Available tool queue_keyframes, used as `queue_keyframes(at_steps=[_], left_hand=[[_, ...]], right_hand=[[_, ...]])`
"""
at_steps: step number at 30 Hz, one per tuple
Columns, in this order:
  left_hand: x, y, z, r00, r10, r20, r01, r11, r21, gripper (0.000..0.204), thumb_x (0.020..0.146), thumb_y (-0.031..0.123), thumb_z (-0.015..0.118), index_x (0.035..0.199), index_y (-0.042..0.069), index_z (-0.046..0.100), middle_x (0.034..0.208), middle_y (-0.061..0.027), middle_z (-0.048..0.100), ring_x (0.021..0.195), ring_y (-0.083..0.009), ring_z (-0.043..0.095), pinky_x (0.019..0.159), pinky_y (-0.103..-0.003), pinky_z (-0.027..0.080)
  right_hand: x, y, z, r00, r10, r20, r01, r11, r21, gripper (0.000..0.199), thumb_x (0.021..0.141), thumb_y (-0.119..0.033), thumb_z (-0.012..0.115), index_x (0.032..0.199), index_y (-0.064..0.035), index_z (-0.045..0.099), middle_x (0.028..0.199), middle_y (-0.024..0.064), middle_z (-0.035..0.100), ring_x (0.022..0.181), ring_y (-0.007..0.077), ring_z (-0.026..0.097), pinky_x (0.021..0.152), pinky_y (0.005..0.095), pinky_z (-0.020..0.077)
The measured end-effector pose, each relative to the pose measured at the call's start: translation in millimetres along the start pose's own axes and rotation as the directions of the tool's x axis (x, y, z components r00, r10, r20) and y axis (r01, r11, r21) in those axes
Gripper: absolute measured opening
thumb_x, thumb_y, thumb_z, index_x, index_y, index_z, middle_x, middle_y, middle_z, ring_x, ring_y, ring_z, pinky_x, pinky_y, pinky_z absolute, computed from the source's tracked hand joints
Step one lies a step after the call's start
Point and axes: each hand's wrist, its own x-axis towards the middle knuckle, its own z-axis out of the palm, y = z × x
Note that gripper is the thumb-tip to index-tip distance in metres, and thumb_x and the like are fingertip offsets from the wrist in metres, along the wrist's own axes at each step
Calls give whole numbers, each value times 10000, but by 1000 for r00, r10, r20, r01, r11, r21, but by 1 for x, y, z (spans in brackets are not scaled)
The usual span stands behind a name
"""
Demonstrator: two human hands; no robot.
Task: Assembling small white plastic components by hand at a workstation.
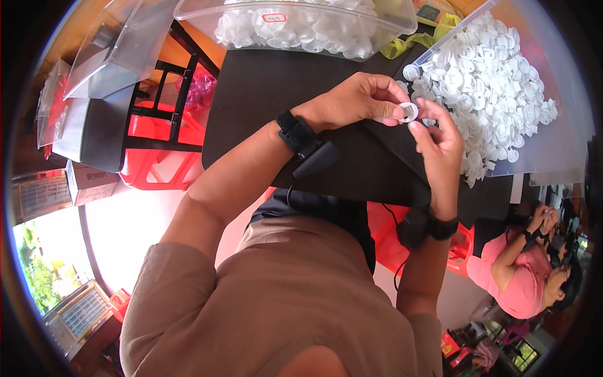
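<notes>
Your left hand (370, 103) pinched a white round piece (409, 112) just left of the clear bin (556, 156); your right hand (440, 135) curled narrowly at its edge, grip unclear. Single-piece handling appeared underway; the next move seemingly called for light, steady fingertips.

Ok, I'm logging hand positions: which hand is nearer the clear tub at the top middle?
Left. The left hand is just below the clear tub in the picture; the right hand is lower and farther right.

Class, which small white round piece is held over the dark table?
The white piece pinched in the left hand; nearby ones lie in the heap at right.
</notes>
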Motion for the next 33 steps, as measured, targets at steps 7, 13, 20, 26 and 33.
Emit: queue_keyframes(at_steps=[7,13,20,26,33], left_hand=[[4,-10,2,992,98,-82,-103,993,-52,322,889,77,680,1197,24,602,1132,-64,652,1029,-131,616,903,-255,505],[6,-16,-2,991,79,-108,-87,994,-71,355,875,41,685,1217,16,594,1138,-62,652,1009,-123,621,908,-252,501],[8,-18,-3,989,7,-145,-35,981,-190,325,885,39,673,1201,15,598,1090,-54,655,997,-115,627,903,-257,521],[10,-19,-5,991,7,-133,-29,986,-165,320,893,30,659,1205,12,594,1097,-54,651,1000,-116,628,907,-256,523],[9,-18,-6,991,1,-132,-25,983,-184,322,892,30,659,1206,7,592,1098,-59,652,1000,-123,632,914,-258,523]], right_hand=[[6,20,19,998,63,-7,-58,947,317,153,885,-64,663,1020,1,627,767,-32,581,547,0,421,467,174,298],[8,21,23,990,138,-5,-122,892,435,157,883,-53,656,1028,-5,620,734,-46,543,528,7,399,463,173,284],[-11,13,11,987,114,-114,-89,975,204,209,979,-169,515,1036,7,613,840,21,606,571,26,442,500,178,328],[-31,16,6,996,44,-72,-49,997,-61,174,976,-95,510,1062,-2,629,780,46,645,505,53,500,471,201,400],[-32,16,4,996,-29,-80,17,990,-136,313,963,-77,517,1260,-61,614,725,13,632,522,24,442,490,197,372]])
